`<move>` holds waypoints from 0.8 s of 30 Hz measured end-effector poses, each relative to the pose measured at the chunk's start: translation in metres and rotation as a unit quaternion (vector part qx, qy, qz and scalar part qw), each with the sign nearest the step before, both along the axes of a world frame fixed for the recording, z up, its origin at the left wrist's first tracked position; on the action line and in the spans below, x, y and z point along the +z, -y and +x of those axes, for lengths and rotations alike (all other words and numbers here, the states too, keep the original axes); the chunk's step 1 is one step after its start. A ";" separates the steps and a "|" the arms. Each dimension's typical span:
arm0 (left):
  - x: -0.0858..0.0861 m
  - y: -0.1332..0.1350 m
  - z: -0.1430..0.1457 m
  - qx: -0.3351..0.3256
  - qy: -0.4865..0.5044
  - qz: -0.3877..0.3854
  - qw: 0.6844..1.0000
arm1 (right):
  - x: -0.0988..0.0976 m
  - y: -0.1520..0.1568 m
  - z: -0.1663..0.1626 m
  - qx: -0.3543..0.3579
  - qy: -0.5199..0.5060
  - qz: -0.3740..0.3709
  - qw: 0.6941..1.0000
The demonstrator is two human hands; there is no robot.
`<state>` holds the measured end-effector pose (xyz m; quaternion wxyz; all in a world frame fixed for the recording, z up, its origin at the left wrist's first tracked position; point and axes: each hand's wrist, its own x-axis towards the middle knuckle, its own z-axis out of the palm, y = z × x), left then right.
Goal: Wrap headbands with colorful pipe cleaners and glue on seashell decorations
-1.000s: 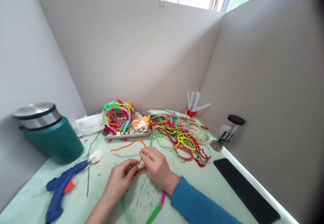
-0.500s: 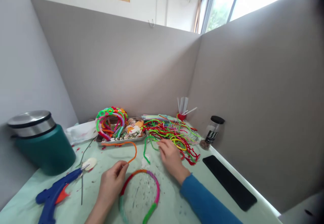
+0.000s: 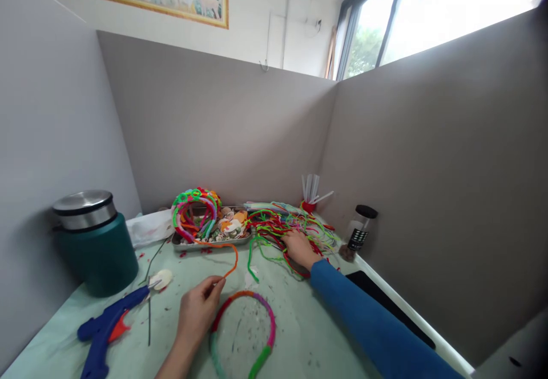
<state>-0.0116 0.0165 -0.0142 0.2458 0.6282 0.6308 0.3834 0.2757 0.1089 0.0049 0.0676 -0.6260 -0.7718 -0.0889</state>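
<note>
My left hand [image 3: 201,305] pinches one end of an orange pipe cleaner [image 3: 236,259], whose other end curves back toward the metal tray [image 3: 209,247]. Just right of that hand, a headband wrapped in several colours [image 3: 272,310] lies on the table. My right hand [image 3: 298,248] reaches into a tangled pile of colourful pipe cleaners [image 3: 269,225]; its fingertips are partly lost among the strands, so I cannot tell what they grip. A green pipe cleaner [image 3: 250,262] trails from the pile's left side.
Wrapped headbands [image 3: 175,217] stand in the tray beside paper cutouts [image 3: 231,225]. At left are a blue glue gun [image 3: 100,325] and a teal flask [image 3: 103,253]. A black-lidded jar [image 3: 358,233], a black strip [image 3: 389,305] and a red cup of glue sticks [image 3: 309,206] are at right.
My right hand has moved forward and right, into the pipe cleaner pile. The left hand keeps its pinch on the orange pipe cleaner. The view has tilted up slightly.
</note>
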 end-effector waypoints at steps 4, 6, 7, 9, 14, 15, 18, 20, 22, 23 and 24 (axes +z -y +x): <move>-0.001 0.000 0.000 -0.004 -0.001 0.005 1.000 | 0.005 -0.026 -0.003 -0.019 0.040 -0.030 0.999; -0.002 -0.001 0.001 -0.009 0.004 0.004 1.000 | 0.007 -0.036 -0.007 -0.021 0.059 -0.049 0.997; -0.002 -0.001 0.001 -0.013 0.008 0.002 1.000 | 0.008 -0.041 -0.009 -0.023 0.067 -0.058 0.996; -0.002 -0.002 0.001 -0.017 0.014 0.001 1.000 | 0.008 -0.048 -0.013 -0.026 0.079 -0.076 0.994; -0.003 -0.002 0.002 -0.015 0.024 -0.003 1.000 | 0.015 -0.061 -0.014 -0.030 0.078 -0.114 0.990; -0.003 -0.002 0.002 -0.013 0.027 -0.005 1.000 | 0.018 -0.063 -0.012 -0.031 0.073 -0.118 0.990; -0.003 -0.002 0.002 -0.008 0.026 -0.007 1.000 | 0.028 -0.066 -0.003 -0.037 0.043 -0.122 0.991; -0.003 -0.002 0.002 -0.011 0.021 -0.002 1.000 | 0.037 -0.066 0.005 -0.039 0.013 -0.110 0.993; -0.004 -0.002 0.002 -0.016 0.018 0.004 1.000 | 0.047 -0.065 0.015 -0.044 -0.024 -0.081 0.995; -0.004 -0.002 0.002 -0.017 0.017 0.007 1.000 | 0.053 -0.065 0.020 -0.046 -0.044 -0.063 0.996; -0.004 -0.002 0.002 -0.018 0.017 0.009 1.000 | 0.059 -0.065 0.025 -0.049 -0.065 -0.042 0.996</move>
